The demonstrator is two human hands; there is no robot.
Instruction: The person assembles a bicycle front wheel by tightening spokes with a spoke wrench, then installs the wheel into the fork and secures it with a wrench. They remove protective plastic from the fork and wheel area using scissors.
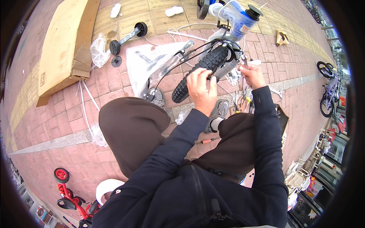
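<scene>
Head view: your left hand, fingers parted, overlaps the tire; right of it, your right hand grips a wrench.

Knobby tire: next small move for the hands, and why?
I'd probably steady the tire with the left hand before turning the wrench: the right hand grips the wrench beside the wheel, while the left is open at the tread, contact unclear.

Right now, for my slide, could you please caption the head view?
Left hand at a knobby bicycle tyre, right hand holding a wrench; training wheels lie on brick paving.
</scene>
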